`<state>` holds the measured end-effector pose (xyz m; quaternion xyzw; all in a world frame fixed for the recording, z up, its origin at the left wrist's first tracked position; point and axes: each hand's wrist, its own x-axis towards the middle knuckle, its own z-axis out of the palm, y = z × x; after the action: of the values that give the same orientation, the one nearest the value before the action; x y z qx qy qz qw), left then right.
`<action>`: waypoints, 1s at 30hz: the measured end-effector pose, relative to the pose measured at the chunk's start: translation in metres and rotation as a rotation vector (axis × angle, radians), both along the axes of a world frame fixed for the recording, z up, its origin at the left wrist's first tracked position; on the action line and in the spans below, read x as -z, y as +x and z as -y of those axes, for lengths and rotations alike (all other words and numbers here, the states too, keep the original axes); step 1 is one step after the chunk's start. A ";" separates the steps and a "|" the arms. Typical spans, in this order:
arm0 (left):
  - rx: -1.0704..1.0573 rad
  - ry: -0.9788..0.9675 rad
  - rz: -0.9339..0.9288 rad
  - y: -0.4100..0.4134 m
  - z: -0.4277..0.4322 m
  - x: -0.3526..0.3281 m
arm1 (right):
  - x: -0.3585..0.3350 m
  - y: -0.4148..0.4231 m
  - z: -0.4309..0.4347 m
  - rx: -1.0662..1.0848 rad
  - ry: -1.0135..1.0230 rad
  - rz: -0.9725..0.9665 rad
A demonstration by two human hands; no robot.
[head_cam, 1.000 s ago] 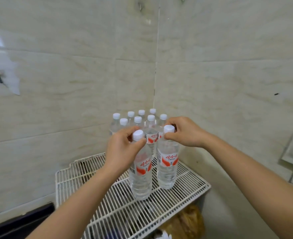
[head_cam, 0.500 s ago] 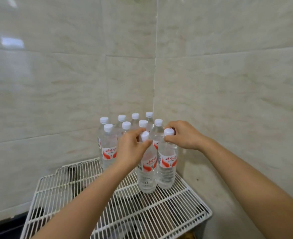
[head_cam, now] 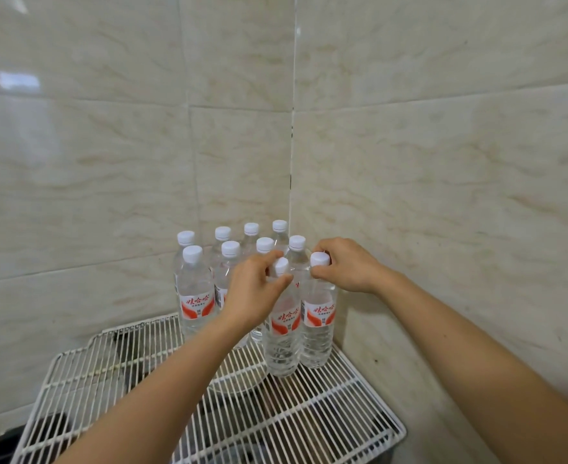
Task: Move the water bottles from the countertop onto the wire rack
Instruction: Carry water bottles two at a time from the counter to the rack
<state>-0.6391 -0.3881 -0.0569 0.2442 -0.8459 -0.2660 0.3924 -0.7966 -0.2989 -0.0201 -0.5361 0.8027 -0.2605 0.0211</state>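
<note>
Rack front (head_cam: 309, 426) open; bottle cluster (head_cam: 197, 296) and tiled walls (head_cam: 443, 195) block rear corner.

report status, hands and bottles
Left hand grips left bottle by the cap, right hand grips right bottle likewise. Both upright on rack, in front of eight others. Nothing blocking.

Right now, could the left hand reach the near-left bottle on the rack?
Probably yes, once freed: the near-left bottle stands at the group's open edge, but the left hand grips the front bottle by its neck.
</note>
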 end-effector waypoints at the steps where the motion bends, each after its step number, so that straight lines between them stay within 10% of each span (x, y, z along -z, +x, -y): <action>1: 0.006 -0.007 0.011 -0.001 0.001 -0.001 | 0.000 0.000 0.001 -0.005 0.004 -0.001; 30: -0.061 -0.120 0.039 0.029 0.007 0.004 | -0.006 0.034 -0.003 0.077 -0.084 -0.173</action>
<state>-0.6100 -0.3953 -0.0609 0.2510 -0.8600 -0.1981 0.3977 -0.7628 -0.2958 -0.0140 -0.5256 0.8099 -0.2475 -0.0808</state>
